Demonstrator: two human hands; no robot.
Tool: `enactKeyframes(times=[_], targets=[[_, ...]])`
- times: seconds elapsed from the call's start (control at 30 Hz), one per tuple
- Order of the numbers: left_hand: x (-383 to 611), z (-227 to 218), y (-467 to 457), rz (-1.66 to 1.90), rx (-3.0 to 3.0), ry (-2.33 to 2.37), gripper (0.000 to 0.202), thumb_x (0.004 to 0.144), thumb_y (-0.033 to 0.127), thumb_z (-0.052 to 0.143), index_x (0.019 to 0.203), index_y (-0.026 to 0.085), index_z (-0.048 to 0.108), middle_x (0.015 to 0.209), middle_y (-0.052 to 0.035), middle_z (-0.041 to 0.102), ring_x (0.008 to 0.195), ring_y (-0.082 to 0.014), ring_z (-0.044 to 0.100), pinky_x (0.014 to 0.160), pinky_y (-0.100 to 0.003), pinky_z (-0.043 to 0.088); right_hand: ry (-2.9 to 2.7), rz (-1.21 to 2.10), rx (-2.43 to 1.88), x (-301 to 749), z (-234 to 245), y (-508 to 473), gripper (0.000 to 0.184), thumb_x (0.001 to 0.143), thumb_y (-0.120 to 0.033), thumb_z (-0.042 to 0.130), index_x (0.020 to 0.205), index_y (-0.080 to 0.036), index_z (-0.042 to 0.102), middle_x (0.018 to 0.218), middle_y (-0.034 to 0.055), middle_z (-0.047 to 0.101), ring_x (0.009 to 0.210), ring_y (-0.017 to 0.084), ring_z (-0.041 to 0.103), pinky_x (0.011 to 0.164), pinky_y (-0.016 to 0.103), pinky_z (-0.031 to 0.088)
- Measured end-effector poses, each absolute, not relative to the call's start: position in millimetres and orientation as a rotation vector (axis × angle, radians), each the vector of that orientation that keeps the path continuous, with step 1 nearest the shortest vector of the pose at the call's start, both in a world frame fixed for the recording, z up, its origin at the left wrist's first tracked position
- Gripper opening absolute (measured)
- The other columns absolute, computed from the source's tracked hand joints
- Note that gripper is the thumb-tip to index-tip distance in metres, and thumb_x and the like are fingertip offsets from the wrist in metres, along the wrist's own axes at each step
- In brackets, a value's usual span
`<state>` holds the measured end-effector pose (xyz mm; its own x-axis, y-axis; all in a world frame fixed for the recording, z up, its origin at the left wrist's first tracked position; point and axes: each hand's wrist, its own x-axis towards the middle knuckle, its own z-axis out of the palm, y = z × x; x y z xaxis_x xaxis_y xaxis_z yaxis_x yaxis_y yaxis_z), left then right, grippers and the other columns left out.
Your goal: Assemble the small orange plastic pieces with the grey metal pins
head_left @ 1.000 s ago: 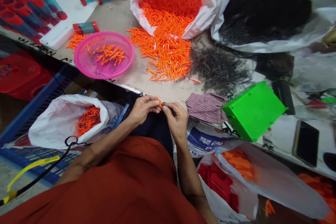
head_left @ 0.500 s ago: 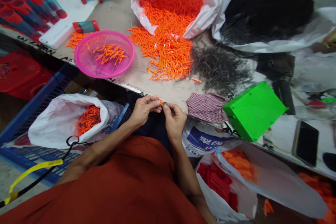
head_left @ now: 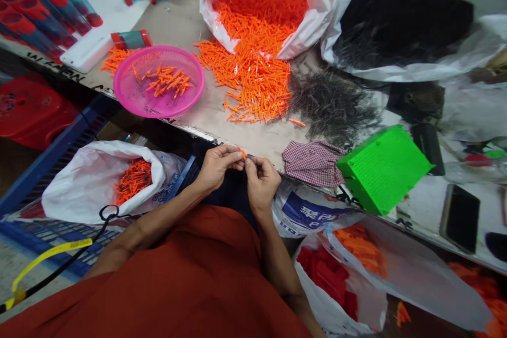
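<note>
My left hand [head_left: 217,167] pinches a small orange plastic piece [head_left: 242,152] between thumb and fingertips. My right hand [head_left: 258,184] meets it from the other side, its fingertips shut on a small dark piece [head_left: 249,159], too small to identify. Both hands are just below the table edge, above my lap. Beyond them lies a loose heap of orange plastic pieces [head_left: 253,82], spilling from a white sack [head_left: 317,5]. A heap of thin dark metal pins [head_left: 332,108] lies to its right.
A pink mesh basket [head_left: 130,92] holds orange pieces. A checked cloth [head_left: 312,163] and a green perforated plastic box [head_left: 384,169] lie right of my hands. A white bag [head_left: 79,190] of orange pieces sits at my left; a phone [head_left: 459,219] lies far right.
My hands stay together at the table edge, holding the small pieces, with only slight finger movement. The whole view has shifted very slightly.
</note>
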<state>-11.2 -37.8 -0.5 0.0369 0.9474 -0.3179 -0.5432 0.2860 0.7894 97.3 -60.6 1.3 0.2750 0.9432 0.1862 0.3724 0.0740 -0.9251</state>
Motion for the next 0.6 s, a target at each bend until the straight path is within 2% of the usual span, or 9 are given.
enactKeyframes(times=[0.27,0.6], targets=[[-11.6,-1.3,-37.2,1.227,0.53,0.964,0.02,0.059,0.024,0.076,0.068,0.011,0.064,0.059,-0.0006,0.065,0.05,-0.0088,0.059,0.052,-0.02,0.05,-1.394,0.668,-1.472,101.4,7.8,-60.8,0.01,0.078,-0.023,0.058,0.078,-0.018,0.066,0.071,0.0006,0.066,0.06,0.011,0.057,0.057,0.023,0.047],[-11.2,0.7,-38.2,1.231,0.532,0.973,0.022,0.057,0.025,0.077,0.068,0.011,0.063,0.059,-0.0006,0.065,0.05,-0.0096,0.06,0.052,-0.021,0.051,-1.302,0.744,-1.514,101.5,0.6,-59.7,0.014,0.077,-0.027,0.057,0.078,-0.017,0.066,0.07,0.0006,0.067,0.06,0.012,0.058,0.061,0.025,0.048]])
